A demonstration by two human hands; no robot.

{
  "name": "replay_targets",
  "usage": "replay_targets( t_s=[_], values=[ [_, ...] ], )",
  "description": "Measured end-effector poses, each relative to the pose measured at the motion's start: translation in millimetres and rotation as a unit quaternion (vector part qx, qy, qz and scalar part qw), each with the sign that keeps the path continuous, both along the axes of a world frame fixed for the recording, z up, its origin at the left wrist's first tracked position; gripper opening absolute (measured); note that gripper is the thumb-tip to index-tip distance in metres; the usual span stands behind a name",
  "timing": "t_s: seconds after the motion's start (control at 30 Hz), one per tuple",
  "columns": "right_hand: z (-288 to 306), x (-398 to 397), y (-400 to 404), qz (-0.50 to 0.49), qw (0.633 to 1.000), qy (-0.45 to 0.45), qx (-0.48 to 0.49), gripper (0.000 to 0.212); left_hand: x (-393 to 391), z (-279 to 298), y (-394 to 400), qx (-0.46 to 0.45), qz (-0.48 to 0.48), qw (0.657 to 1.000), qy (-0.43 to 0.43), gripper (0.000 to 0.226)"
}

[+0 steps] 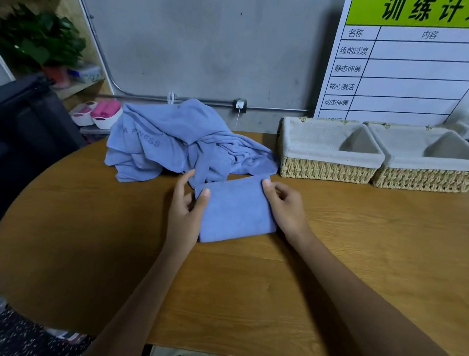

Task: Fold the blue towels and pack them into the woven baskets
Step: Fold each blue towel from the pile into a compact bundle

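A wooden table (363,246) with a rounded left end fills most of the view, set against a grey wall. Leaning on that wall at the right is a white board (412,71) with a green header and a ruled chart of printed characters. At the far left stand a dark chair (19,130) and a shelf with a leafy plant (38,38).

On the table's far side, left of centre, lies a loose heap of blue towels (179,141) — crumpled, with pale lettering on one fold. To its right, along the back edge, two woven baskets sit side by side and touching: the left basket (327,169) and the right basket (429,178), each with a pale cloth liner folded over the rim.

In front of the heap, near the middle of the table, lies the folded towel (236,209) — a neat blue rectangle, its far corner just touching the heap's edge. The left hand (186,210) is at the towel's left edge, thumb lying on top of the cloth near the far-left corner, its other fingers (183,182) loosely extended beside the edge. The right hand (285,205) rests at the right edge, thumb on the far-right corner and the remaining fingers lightly curled; whether they pinch the cloth cannot be told.
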State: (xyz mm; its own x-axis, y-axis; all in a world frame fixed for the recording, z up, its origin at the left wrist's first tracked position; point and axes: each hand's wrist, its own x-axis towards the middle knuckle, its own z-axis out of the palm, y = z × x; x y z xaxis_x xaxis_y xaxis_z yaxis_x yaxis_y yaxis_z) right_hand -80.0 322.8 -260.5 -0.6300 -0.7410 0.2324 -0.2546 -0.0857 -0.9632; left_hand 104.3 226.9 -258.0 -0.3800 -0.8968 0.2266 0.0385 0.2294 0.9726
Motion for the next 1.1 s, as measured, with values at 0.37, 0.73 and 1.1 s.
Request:
replay_targets(
  t_s=[0.37, 0.73, 1.1],
  values=[
    [-13, -15, -2, -0.081, 0.966, 0.163, 0.182, 0.03, -14, -14, -27, -0.159, 0.081, 0.954, -0.24, 0.029],
    [-27, -3, 25, 0.004, 0.892, 0.399, 0.213, 0.061, -41, -32, 8, -0.125, 0.061, 0.963, -0.232, 0.036],
    [-21, -115, 115, -0.18, 0.876, 0.348, 0.28, 0.048, -158, -29, 83, -0.182, -0.08, 0.951, -0.239, 0.059]
  ],
)
